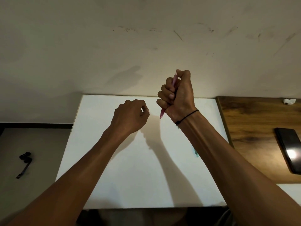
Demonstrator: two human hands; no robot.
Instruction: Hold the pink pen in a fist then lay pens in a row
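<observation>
Basically right hand [176,93] fists the pink pen [162,113], left hand [130,116] curled empty at 9 o'clock; loose grip could drop it onto the white board [130,176].

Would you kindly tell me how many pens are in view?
2: a pink pen gripped in the right hand; a teal one on the white board, partly hidden by the right forearm.

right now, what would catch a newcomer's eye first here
The raised right hand, above the far edge of the white board, grips a pink pen in a fist, one end poking out below it. The left hand hovers beside it over the board, fingers curled; whether they pinch anything cannot be told. Off to the right, a dark phone lies on the wooden table, catching a glare.
</observation>
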